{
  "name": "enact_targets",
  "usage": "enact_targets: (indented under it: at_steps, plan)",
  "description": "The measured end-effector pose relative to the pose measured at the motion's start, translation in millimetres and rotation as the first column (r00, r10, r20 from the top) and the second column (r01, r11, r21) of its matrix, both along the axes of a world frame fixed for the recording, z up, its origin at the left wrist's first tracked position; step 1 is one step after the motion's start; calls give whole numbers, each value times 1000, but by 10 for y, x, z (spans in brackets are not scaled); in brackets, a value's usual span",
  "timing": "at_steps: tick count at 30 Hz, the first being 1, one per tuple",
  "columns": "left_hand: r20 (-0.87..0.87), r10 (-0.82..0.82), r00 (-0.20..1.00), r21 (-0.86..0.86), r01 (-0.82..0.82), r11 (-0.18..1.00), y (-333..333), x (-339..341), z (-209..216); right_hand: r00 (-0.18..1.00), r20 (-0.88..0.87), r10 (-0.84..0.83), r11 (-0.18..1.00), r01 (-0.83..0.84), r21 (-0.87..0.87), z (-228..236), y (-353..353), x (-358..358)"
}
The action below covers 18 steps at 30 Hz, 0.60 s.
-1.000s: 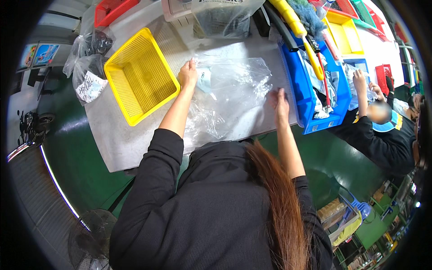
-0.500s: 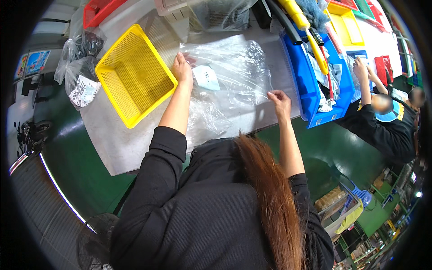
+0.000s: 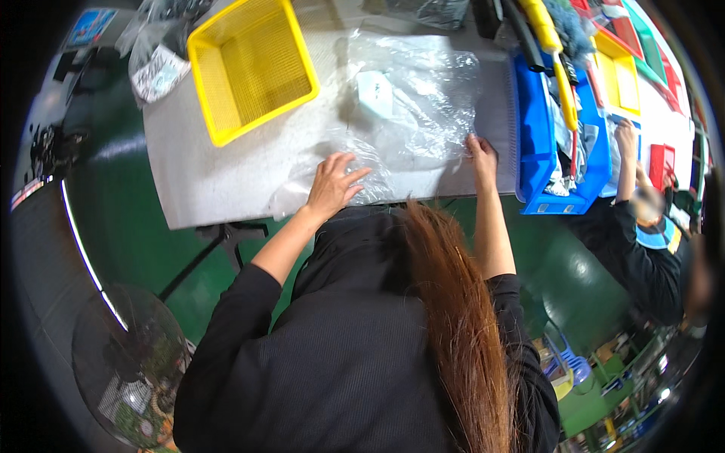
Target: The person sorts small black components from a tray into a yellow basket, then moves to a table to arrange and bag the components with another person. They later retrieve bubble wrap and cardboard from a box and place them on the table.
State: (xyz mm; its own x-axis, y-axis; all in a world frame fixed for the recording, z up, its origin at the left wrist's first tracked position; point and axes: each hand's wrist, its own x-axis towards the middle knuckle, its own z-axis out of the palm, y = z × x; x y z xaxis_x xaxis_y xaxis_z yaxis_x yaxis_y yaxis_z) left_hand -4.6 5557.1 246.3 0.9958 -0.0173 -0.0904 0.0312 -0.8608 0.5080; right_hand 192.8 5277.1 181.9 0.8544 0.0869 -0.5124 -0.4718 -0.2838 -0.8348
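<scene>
A large clear plastic bag (image 3: 438,113) lies spread on the grey worktable (image 3: 181,166), wrinkled and shiny. A pale paper slip (image 3: 375,94) shows on or through its left part. My right hand (image 3: 483,160) pinches the bag's near right corner between thumb and fingers. Over a crumpled near-left stretch of clear film, close to the table's front edge, my left hand (image 3: 336,185) is open with its fingers spread. Whether that film belongs to the same bag, I cannot tell.
A yellow perforated basket (image 3: 253,72) stands at the left. To the right, a blue bin (image 3: 529,143) holds cloths and yellow-handled tools (image 3: 565,83). Bagged items (image 3: 157,72) hang at the far left corner. A co-worker (image 3: 649,234) works at the right.
My left hand has let go of the bag's far left edge and come toward me, its fingers spreading. My right hand stays at the bag's corner. The view has shifted.
</scene>
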Motion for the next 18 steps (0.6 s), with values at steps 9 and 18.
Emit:
enact_targets:
  at_steps: [9, 18]
  plan:
    - [-43, -333, 942, -65, 330, 942, -174, -270, -266, 997, -19, 76, 997, -75, 11, 3, -62, 32]
    - [-471, -419, 776, -626, 41, 779, 174, 226, 95, 977, -74, 198, 963, -208, -170, 317, 54, 109]
